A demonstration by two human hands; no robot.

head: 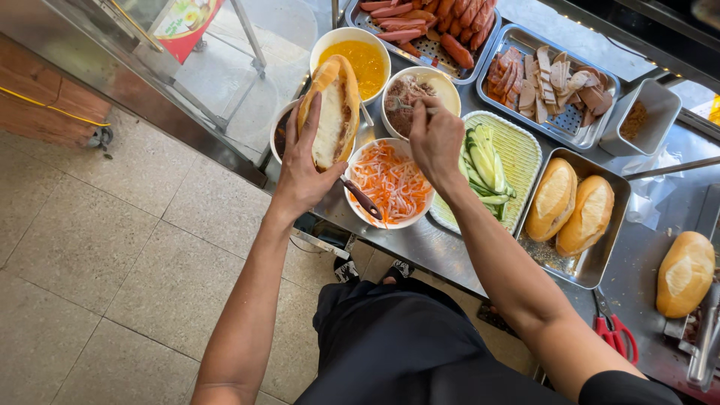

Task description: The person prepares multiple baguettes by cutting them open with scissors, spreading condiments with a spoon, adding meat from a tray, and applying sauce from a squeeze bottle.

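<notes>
My left hand holds a split-open bread roll, white inside, above the counter's left edge. My right hand grips a metal utensil that dips into a white bowl of brown minced spread. Below that bowl sits a white bowl of shredded carrot and radish with a dark-handled utensil in it. A bowl of yellow sauce stands behind the roll.
A green tray of cucumber slices, a metal tray with two rolls, trays of sausages and sliced meat, a loose roll and red scissors fill the steel counter. Tiled floor lies left.
</notes>
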